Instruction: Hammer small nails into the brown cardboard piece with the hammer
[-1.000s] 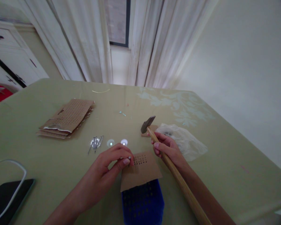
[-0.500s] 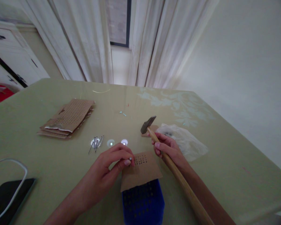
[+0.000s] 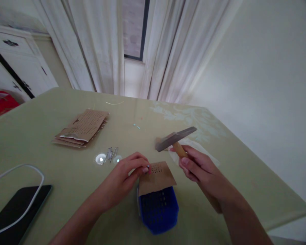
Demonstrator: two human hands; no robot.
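Between the thumb and fingers of my left hand a nail is pinched, its head just showing at the fingertips. It is held at the left part of a piece of brown cardboard with rows of small holes. The cardboard lies over the top of a blue plastic basket with a perforated inside. My right hand is closed round the wooden handle of a hammer, whose metal head is raised up and to the right of the cardboard. Whether the nail point is in the cardboard is hidden.
Several loose nails lie left of my left hand. Behind them is a stack of punched cardboard. A clear plastic bag lies behind my right hand. A dark tablet-like device with a white cable sits front left.
The hammer has been lifted and swung to the right, its head now larger and turned. My left hand keeps its pinch on the nail at the cardboard. The whole view has shifted slightly.
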